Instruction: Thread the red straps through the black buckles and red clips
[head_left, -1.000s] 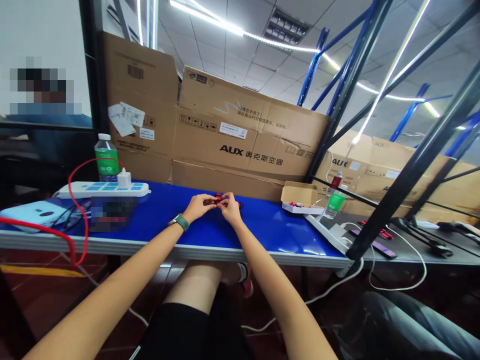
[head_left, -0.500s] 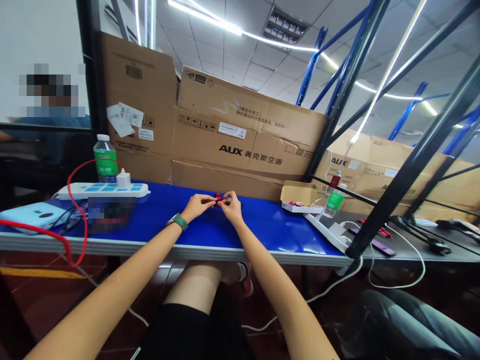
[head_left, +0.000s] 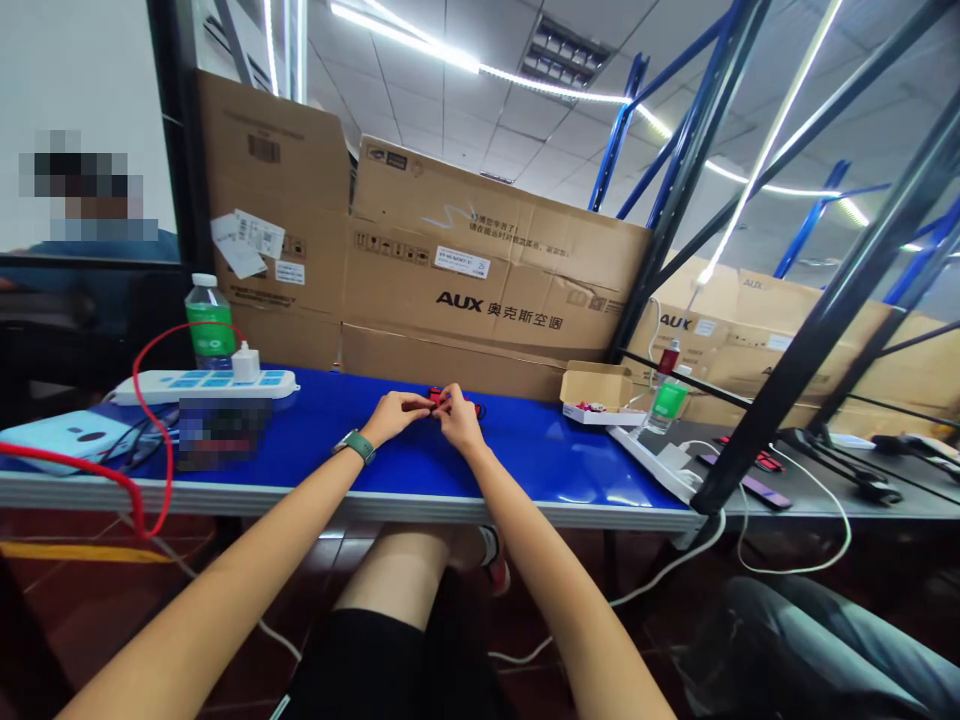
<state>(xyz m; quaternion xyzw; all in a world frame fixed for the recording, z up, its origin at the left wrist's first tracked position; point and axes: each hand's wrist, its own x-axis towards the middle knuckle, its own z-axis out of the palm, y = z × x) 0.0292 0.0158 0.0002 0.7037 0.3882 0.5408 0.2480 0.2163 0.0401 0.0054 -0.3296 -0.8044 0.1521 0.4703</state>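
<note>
Over the blue tabletop (head_left: 420, 470), my left hand (head_left: 392, 416) and my right hand (head_left: 458, 420) meet fingertip to fingertip. Both hands are closed in a pinch, on something too small and too covered by the fingers to make out. Just behind the fingers is a red and dark item (head_left: 434, 393), with more red showing at the right hand's far side; my right hand hides most of it. A green-banded watch sits on my left wrist.
To the right stands an open small cardboard box (head_left: 600, 410) with red pieces inside. A power strip (head_left: 161, 384), a water bottle (head_left: 210, 325), a light-blue case (head_left: 64, 436) and a red cable (head_left: 90, 462) are at left. Cardboard panels (head_left: 480, 280) back the table.
My right hand has shifted slightly left, closer to the left fingertips, uncovering more red on its far side. Both hands stay pinched. The camera view has tilted a little.
</note>
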